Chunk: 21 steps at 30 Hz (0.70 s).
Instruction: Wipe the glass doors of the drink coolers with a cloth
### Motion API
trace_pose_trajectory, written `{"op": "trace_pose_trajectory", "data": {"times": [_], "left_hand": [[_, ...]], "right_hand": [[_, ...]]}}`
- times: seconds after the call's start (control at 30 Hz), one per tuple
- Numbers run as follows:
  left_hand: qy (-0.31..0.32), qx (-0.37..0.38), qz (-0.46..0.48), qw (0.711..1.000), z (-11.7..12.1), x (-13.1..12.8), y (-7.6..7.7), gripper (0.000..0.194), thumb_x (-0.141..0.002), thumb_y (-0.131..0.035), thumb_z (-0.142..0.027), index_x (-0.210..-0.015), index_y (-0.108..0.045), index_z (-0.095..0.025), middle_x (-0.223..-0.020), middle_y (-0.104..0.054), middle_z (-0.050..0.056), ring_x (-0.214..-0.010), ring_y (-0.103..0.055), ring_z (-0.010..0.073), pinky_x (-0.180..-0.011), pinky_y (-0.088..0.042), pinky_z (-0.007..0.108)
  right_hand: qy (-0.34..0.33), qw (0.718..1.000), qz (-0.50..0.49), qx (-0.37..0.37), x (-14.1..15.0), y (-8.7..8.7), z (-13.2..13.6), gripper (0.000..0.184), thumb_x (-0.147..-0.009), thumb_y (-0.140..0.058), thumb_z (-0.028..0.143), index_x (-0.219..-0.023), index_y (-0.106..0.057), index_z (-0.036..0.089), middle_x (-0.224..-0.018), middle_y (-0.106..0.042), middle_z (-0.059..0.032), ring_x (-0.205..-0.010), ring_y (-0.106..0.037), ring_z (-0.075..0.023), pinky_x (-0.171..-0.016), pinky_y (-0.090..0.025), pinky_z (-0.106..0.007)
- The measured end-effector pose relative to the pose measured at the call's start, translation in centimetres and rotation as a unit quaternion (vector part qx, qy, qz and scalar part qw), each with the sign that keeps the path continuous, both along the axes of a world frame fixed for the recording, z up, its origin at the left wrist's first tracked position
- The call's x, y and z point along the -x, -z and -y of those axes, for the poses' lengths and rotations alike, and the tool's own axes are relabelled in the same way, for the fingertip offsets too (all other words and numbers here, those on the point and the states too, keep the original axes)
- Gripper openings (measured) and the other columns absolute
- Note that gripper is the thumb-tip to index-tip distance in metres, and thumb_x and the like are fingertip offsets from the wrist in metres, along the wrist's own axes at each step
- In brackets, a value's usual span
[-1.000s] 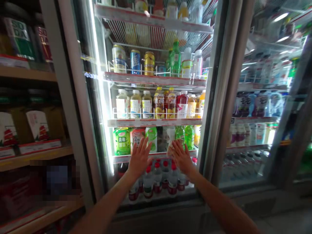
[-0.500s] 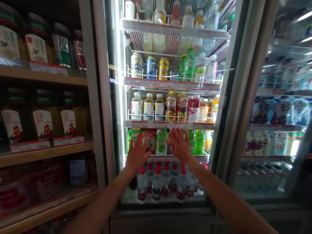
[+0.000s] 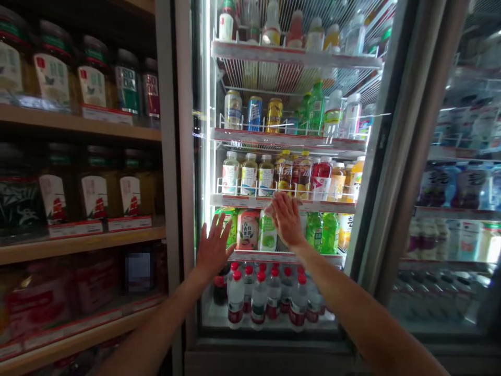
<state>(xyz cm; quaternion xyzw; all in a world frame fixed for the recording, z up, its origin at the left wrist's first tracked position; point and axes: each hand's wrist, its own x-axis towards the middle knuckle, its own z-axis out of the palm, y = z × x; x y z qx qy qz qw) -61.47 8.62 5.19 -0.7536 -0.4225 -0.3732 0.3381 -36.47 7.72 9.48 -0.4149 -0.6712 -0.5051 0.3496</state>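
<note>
Pale cloth (image 3: 269,210), probably light and limp, best held flat at its middle, was held under the flattened, fingers-together grip of the right hand (image 3: 288,222) on the glass door (image 3: 385,141); the left hand (image 3: 212,250) was spread, empty.

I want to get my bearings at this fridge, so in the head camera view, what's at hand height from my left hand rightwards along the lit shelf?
Left hand, red package, green-and-white bottle, right hand, two green bottles, yellow-and-white bottle.
</note>
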Motion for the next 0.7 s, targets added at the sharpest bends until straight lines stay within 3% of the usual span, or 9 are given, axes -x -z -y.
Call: {"op": "trace_pose_trajectory", "data": {"times": [0.07,0.2,0.27,0.33,0.47,0.53,0.63,0.7], "left_hand": [[-0.003,0.000,0.002,1.000,-0.1,0.7,-0.1,0.061,-0.084,-0.049,-0.037,-0.140,-0.032,-0.018,-0.149,-0.026,0.014,-0.139,-0.018,0.0287,-0.110,-0.021,0.054],[-0.018,-0.005,-0.004,1.000,-0.3,2.5,0.4,0.060,-0.085,-0.049,-0.035,-0.139,-0.032,-0.016,-0.148,-0.026,0.015,-0.139,-0.019,0.0287,-0.110,-0.023,0.053],[-0.027,-0.011,-0.010,1.000,-0.5,3.5,0.6,0.059,-0.085,-0.048,-0.035,-0.139,-0.034,-0.015,-0.148,-0.026,0.015,-0.139,-0.020,0.0294,-0.109,-0.024,0.054],[-0.034,-0.016,-0.014,0.999,-0.9,4.4,0.5,0.058,-0.086,-0.047,-0.036,-0.138,-0.034,-0.015,-0.148,-0.026,0.015,-0.138,-0.021,0.0298,-0.108,-0.024,0.054],[-0.049,-0.017,-0.007,0.999,-1.4,5.4,0.4,0.060,-0.085,-0.048,-0.037,-0.138,-0.034,-0.014,-0.148,-0.026,0.015,-0.139,-0.020,0.0299,-0.109,-0.023,0.054],[-0.056,-0.017,-0.008,0.998,-1.4,5.7,0.5,0.059,-0.085,-0.049,-0.037,-0.138,-0.035,-0.014,-0.148,-0.027,0.016,-0.138,-0.021,0.0298,-0.109,-0.024,0.053],[-0.059,-0.014,-0.011,0.998,-1.3,6.2,0.6,0.060,-0.084,-0.049,-0.037,-0.137,-0.035,-0.013,-0.147,-0.029,0.016,-0.138,-0.023,0.0292,-0.109,-0.024,0.053],[-0.058,-0.011,-0.008,0.998,-1.2,6.7,0.5,0.059,-0.085,-0.048,-0.036,-0.137,-0.035,-0.013,-0.147,-0.029,0.016,-0.138,-0.023,0.0281,-0.109,-0.023,0.052]], "right_hand": [[-0.006,1.000,-0.020,0.003,1.1,-0.3,-0.5,0.048,-0.088,-0.042,0.020,-0.136,-0.039,0.011,-0.144,-0.036,-0.0122,-0.141,-0.012,-0.0236,-0.112,-0.022,-0.050],[-0.077,0.981,0.156,0.080,3.3,4.5,-0.3,0.045,-0.087,-0.045,0.018,-0.132,-0.045,0.015,-0.144,-0.037,-0.0076,-0.138,-0.024,-0.0217,-0.113,-0.024,-0.046],[-0.093,0.968,0.211,0.093,4.2,5.5,-0.3,0.043,-0.087,-0.045,0.019,-0.130,-0.047,0.016,-0.144,-0.038,-0.0051,-0.136,-0.028,-0.0199,-0.113,-0.025,-0.043],[-0.087,0.975,0.186,0.079,5.1,3.9,-0.9,0.043,-0.088,-0.043,0.019,-0.131,-0.045,0.016,-0.144,-0.038,-0.0051,-0.137,-0.026,-0.0202,-0.114,-0.024,-0.044],[-0.044,0.998,0.036,0.037,6.7,-1.1,-2.2,0.048,-0.090,-0.041,0.021,-0.137,-0.038,0.013,-0.146,-0.035,-0.0096,-0.140,-0.016,-0.0239,-0.113,-0.020,-0.050],[-0.046,0.997,0.047,0.050,7.4,-0.9,-2.3,0.049,-0.089,-0.042,0.021,-0.137,-0.038,0.013,-0.146,-0.034,-0.0096,-0.140,-0.016,-0.0241,-0.113,-0.020,-0.050],[-0.084,0.979,0.164,0.091,8.1,2.2,-1.7,0.047,-0.088,-0.044,0.020,-0.134,-0.042,0.015,-0.145,-0.036,-0.0065,-0.139,-0.022,-0.0212,-0.115,-0.021,-0.046],[-0.104,0.965,0.216,0.106,8.5,3.0,-1.7,0.044,-0.088,-0.044,0.019,-0.132,-0.045,0.016,-0.144,-0.038,-0.0044,-0.137,-0.027,-0.0192,-0.115,-0.022,-0.043]]}}
